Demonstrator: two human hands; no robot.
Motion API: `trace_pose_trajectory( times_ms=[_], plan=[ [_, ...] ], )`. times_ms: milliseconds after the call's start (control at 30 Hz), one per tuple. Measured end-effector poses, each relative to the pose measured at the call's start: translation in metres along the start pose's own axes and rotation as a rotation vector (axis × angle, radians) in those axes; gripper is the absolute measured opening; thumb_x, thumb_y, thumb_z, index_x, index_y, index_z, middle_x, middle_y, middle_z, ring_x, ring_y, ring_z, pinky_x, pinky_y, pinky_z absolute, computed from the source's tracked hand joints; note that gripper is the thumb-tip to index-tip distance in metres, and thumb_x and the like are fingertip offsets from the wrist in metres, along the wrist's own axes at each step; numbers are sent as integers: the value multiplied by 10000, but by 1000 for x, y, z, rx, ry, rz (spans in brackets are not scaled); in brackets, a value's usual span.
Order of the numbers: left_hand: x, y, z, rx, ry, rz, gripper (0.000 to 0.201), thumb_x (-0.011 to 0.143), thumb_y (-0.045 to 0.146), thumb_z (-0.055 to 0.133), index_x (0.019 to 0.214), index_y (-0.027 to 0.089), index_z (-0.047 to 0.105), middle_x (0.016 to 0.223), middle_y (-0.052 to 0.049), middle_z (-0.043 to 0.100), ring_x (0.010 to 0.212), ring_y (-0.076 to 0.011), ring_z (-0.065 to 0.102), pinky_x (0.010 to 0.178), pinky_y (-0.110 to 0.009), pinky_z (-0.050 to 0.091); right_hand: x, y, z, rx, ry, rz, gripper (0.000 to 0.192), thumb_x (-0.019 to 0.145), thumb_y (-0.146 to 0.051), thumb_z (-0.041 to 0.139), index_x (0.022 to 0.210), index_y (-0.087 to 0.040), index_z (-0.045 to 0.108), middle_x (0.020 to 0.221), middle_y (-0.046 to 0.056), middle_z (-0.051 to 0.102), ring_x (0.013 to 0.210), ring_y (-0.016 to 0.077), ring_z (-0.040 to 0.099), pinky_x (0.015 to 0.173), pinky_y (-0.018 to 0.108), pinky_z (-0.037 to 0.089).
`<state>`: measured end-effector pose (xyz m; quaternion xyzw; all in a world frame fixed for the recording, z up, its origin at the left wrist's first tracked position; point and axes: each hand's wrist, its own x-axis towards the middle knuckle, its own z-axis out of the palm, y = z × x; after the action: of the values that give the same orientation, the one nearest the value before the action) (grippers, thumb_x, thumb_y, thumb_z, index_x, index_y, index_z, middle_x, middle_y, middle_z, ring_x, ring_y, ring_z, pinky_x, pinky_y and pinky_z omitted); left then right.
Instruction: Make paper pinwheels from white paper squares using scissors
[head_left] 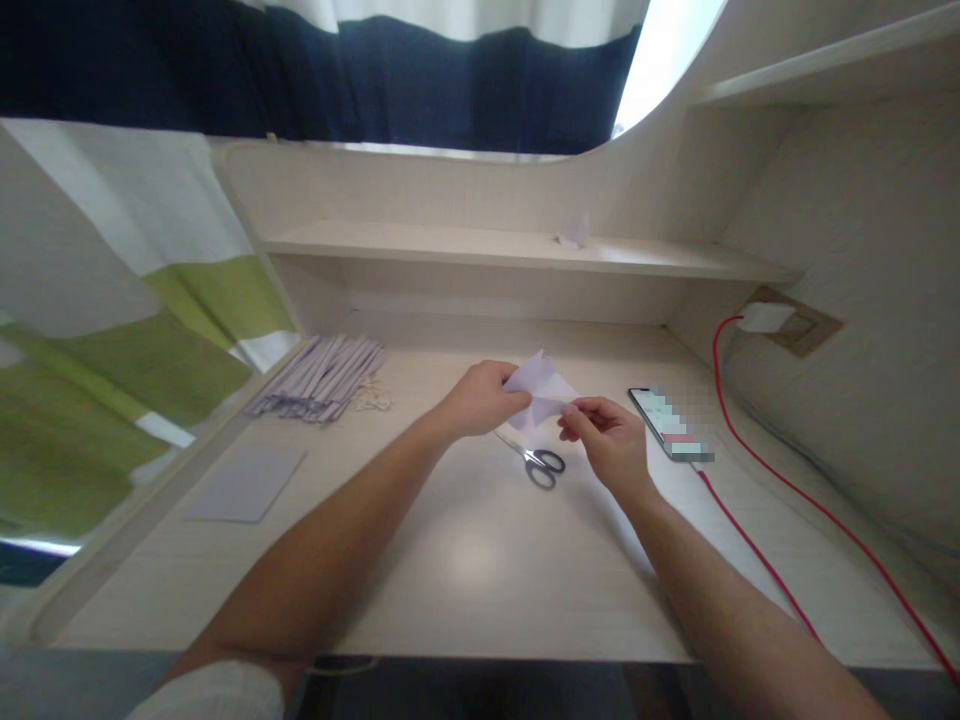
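Note:
Both my hands hold a folded piece of pale lilac paper [541, 388] a little above the desk. My left hand [480, 398] pinches its left side, with the fingers curled over the fold. My right hand [607, 435] grips its right edge between thumb and fingertips. Directly beneath the paper, a pair of scissors [534, 460] with grey handles lies flat on the white desk [480, 570], touched by neither hand.
A phone [667, 424] lies right of my right hand, on a red cable [757, 545] running to a wall plug [765, 318]. Paper strips [322, 376] are piled at back left, a lilac sheet [247, 482] lies front left, and a small folded paper [574, 232] sits on the shelf.

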<state>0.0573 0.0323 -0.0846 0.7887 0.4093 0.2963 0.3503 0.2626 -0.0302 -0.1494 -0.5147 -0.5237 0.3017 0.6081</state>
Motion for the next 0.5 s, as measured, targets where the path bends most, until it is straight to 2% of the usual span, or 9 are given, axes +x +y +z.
trace_pose_trajectory(
  times_ms=[133, 333, 500],
  plan=[
    [0, 1, 0, 20, 6, -2, 219, 766, 281, 589, 790, 134, 749, 691, -19, 657, 635, -155, 566, 557, -251, 358, 1, 1, 0, 33, -6, 8, 262, 814, -425, 830, 841, -173, 762, 705, 61, 775, 567, 180, 704, 567, 308, 590],
    [0, 0, -1, 36, 8, 1, 237, 773, 279, 582, 812, 127, 760, 697, -21, 661, 632, -153, 567, 559, -253, 354, 1, 0, -1, 49, 31, 3, 254, 790, -389, 861, 893, -182, 754, 614, 12, 721, 515, 165, 670, 515, 290, 582],
    [0, -1, -1, 50, 8, 5, 237, 775, 280, 581, 818, 133, 761, 703, -21, 672, 637, -158, 579, 563, -256, 359, 2, -1, -1, 91, 22, 14, 230, 779, -342, 856, 884, -179, 733, 663, 31, 753, 564, 175, 707, 552, 288, 589]
  ],
)
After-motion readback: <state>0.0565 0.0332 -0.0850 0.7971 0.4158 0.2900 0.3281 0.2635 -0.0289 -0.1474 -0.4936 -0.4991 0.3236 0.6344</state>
